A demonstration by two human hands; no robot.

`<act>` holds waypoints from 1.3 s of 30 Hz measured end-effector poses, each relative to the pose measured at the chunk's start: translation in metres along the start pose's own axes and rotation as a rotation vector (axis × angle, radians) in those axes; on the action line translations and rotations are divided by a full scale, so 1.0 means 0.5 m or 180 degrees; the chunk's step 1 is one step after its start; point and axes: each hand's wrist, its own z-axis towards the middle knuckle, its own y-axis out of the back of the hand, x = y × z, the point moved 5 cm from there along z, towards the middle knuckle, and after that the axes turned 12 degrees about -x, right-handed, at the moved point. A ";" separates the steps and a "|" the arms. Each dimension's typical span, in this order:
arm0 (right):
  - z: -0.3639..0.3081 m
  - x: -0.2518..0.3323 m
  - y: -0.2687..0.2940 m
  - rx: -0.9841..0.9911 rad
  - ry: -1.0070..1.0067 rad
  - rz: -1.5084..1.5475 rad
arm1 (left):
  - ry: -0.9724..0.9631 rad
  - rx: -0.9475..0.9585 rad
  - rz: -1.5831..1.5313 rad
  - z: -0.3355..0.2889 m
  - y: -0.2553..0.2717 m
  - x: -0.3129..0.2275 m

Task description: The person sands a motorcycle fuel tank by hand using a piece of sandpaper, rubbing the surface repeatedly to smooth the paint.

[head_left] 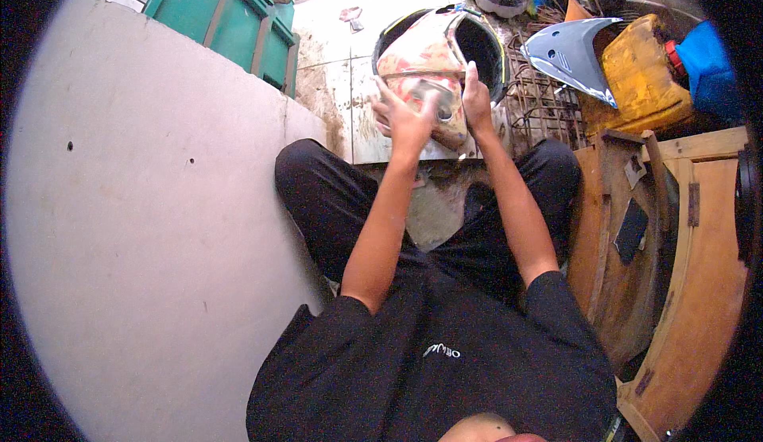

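Observation:
A cream, curved panel (425,51) with red patches, shaped like a motorcycle body part, is tilted in front of me across a black round rim (502,64) with a thin yellow-green line. My right hand (478,106) grips the panel's right edge, thumb up along it and the other fingers mostly hidden. My left hand (407,122) is at the panel's lower left face, some fingers reaching out to the left. Motion smears that hand and a dark grey patch beside its thumb, so I cannot tell whether it holds anything.
White tiles (326,84) with dirt stains lie under the work. A white wall (159,188) and green frame (207,13) flank the left. At right are a metal grid (548,100), a grey panel (568,52), a yellow jerrycan (640,76) and wooden furniture (707,243).

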 end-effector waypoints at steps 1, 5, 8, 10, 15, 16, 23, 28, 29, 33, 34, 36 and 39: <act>0.009 -0.016 0.013 -0.0069 -0.0045 0.0099 | -0.0050 0.0348 -0.0100 -0.032 0.002 -0.028; 0.008 -0.006 -0.018 0.0050 -0.0088 0.0247 | 0.0787 -0.0595 0.0187 0.056 0.022 0.080; 0.002 -0.031 -0.017 0.0405 -0.0353 0.0050 | 0.0481 -0.0286 -0.0084 0.039 -0.002 0.069; 0.020 -0.053 -0.006 0.0419 -0.0336 -0.0048 | 0.0005 -0.0101 -0.0186 0.011 -0.009 0.043; 0.015 -0.042 -0.026 0.0426 -0.0272 0.0189 | 0.0561 -0.0321 -0.0294 0.092 0.015 0.097; 0.013 -0.037 -0.028 0.0445 -0.0259 0.0192 | 0.0880 -0.0271 -0.0521 0.098 0.014 0.109; 0.014 -0.036 -0.014 0.0133 -0.0119 0.0216 | 0.0800 -0.0164 -0.0009 0.076 -0.005 0.083; 0.024 -0.061 -0.025 0.0380 -0.0135 0.0029 | 0.1360 -0.0071 -0.0123 0.141 -0.019 0.113; 0.029 -0.075 -0.017 0.0368 -0.0038 -0.0097 | 0.1133 -0.0093 -0.0283 0.117 -0.025 0.102; 0.024 -0.075 -0.002 0.0412 -0.0376 -0.0107 | 0.1366 0.0325 -0.0727 -0.001 0.015 0.082; 0.026 -0.074 0.005 0.0311 -0.0343 0.0040 | 0.1374 0.0338 -0.0738 0.017 -0.005 0.092; 0.005 -0.031 -0.023 0.0481 -0.0376 0.0058 | 0.1613 -0.0115 -0.0709 0.091 -0.003 0.137; 0.013 -0.022 -0.029 0.0520 -0.0217 0.0271 | 0.2158 -0.0108 -0.0971 0.145 -0.023 0.144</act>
